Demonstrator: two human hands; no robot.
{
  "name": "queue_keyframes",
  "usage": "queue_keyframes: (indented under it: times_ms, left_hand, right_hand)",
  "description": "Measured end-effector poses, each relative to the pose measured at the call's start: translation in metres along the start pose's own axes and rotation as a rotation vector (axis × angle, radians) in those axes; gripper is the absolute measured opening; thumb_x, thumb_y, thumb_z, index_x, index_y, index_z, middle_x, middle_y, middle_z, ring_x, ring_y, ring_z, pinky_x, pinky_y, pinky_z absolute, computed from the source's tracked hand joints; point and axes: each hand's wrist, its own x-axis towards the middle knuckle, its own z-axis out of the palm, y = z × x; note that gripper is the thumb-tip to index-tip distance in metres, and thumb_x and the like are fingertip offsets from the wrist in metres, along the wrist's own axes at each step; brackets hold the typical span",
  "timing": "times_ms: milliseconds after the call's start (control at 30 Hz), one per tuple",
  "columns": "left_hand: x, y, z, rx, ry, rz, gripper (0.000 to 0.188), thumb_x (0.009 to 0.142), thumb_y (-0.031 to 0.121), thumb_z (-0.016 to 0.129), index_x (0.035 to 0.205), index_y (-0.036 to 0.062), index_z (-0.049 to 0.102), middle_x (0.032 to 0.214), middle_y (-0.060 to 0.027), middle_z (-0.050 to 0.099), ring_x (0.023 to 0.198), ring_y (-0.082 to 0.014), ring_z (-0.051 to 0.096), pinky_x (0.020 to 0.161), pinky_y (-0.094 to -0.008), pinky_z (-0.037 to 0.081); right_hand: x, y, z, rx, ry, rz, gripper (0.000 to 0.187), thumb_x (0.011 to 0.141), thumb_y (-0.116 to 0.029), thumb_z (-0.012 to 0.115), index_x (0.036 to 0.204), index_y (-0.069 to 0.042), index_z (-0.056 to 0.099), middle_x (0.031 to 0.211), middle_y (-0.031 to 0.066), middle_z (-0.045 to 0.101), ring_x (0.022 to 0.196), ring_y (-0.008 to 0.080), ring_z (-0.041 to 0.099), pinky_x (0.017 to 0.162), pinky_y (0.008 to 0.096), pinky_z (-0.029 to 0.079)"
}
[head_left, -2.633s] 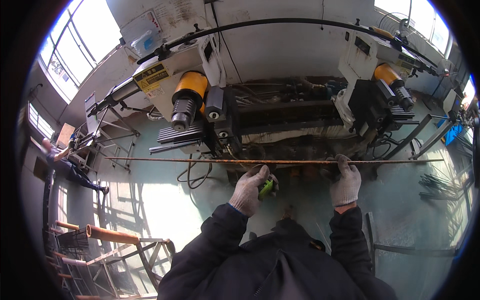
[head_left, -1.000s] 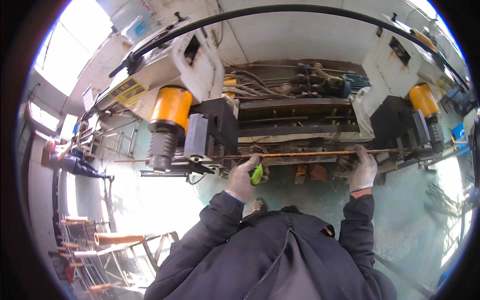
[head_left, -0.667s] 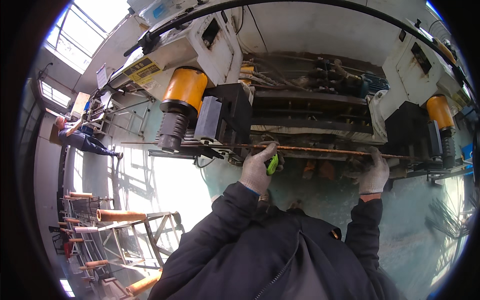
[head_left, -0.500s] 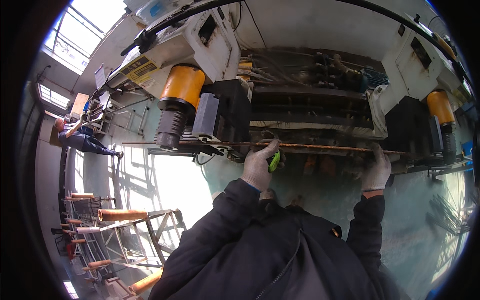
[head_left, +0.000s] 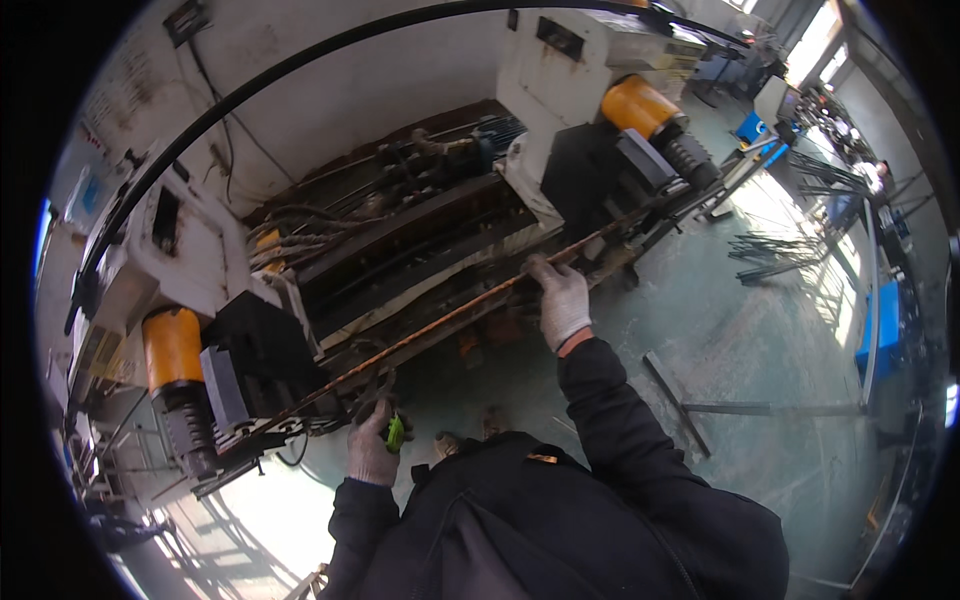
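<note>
— Hands first: where are they on that rod?

— Right hand (head_left: 563,305), in a pale work glove, is curled over the long rusty steel rod (head_left: 450,318) a little past its middle, fingers wrapped down on it. Left hand (head_left: 373,450), also gloved, is closed near the rod's lower end, by the black clamp block (head_left: 262,362) of the bending machine (head_left: 400,230). Something small and bright green (head_left: 396,433) sits at that hand; I can't make out what it is, and whether the left fingers actually pinch the rod or only rest against it is hard to tell at this size.

— And the rod itself?

— It lies slantwise along the front of the machine, running from the left head with the orange motor (head_left: 172,347) up toward the right head with its own orange motor (head_left: 640,105). It looks seated against the machine's bed rather than held free in the air.

— How would you expect it to handle?

— Thin and long, so I'd judge it moderately heavy and stiff, though whippy at the ends if lifted from one point. The rust gives gloves good bite. Two holds well apart, as now, suit it best; a single central grip would let the tips sag and swing toward the green floor (head_left: 760,330).
</note>
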Motion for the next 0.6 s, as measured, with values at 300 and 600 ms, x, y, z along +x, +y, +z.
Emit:
queue_keyframes:
  times_ms: [300,600]
  left_hand:
    - [-0.016,-0.075,-0.081,0.094,0.081,-0.183,0.027,0.106,0.020,0.081,0.118,-0.0044,0.078,0.093,-0.0098,0.074,0.076,-0.0216,0.073,0.068,-0.0366,0.059]
    - [0.003,-0.211,-0.211,0.968,-0.109,0.107,0.030,0.099,0.024,0.083,0.111,-0.0036,0.082,0.087,-0.0092,0.078,0.068,-0.0202,0.072,0.061,-0.0387,0.059]
  right_hand:
    - [0.001,0.020,0.011,-0.002,0.141,0.097,0.045,0.112,-0.033,0.078,0.126,0.009,0.081,0.104,0.0064,0.080,0.091,0.0140,0.070,0.082,0.0344,0.055]
    - [0.003,0.031,0.006,-1.130,0.134,-0.536,0.031,0.109,-0.001,0.057,0.130,-0.007,0.079,0.100,0.0233,0.080,0.092,0.0415,0.079,0.083,0.0530,0.063]
